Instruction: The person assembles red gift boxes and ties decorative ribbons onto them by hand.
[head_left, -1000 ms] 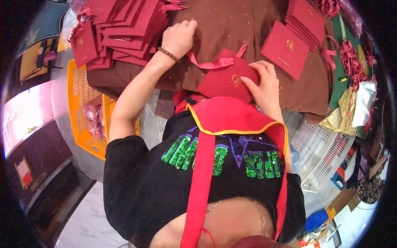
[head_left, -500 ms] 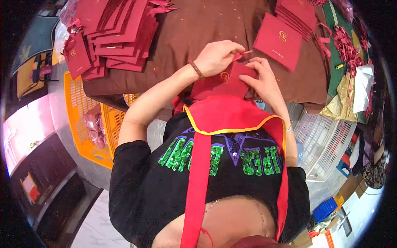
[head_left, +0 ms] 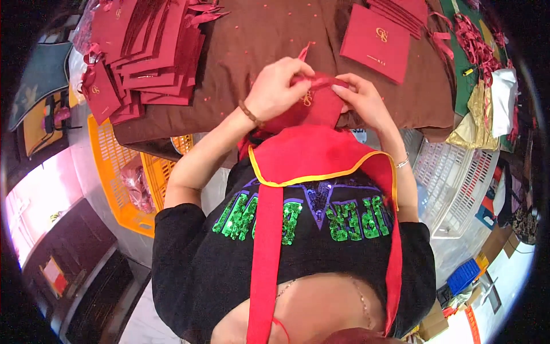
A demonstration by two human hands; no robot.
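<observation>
A dark red paper gift bag (head_left: 303, 116) with a gold print lies in front of my chest, at the near edge of the brown cloth. My left hand (head_left: 282, 90), fingers closed, is at the bag's upper left and pinches a red ribbon (head_left: 306, 51), whose end sticks up past the fingers. At the upper right edge of the bag, my right hand (head_left: 366, 100) has its thumb and fingertips closed on the red material. The exact grip under the fingertips is partly hidden. My red apron (head_left: 309, 152) overlaps the bag's lower part.
Several finished-looking red bags (head_left: 154, 54) lie stacked at the far left, with another stack (head_left: 375, 43) at the far right. Loose red ribbons (head_left: 475, 46) hang on the right. Below the brown cloth (head_left: 258, 28) stand an orange crate (head_left: 112, 178) and a white crate (head_left: 458, 183).
My right hand has gone from the bag's face to its upper edge. The left hand has drawn the ribbon inward, and the bag's top now looks bent. The whole view has shifted slightly.
</observation>
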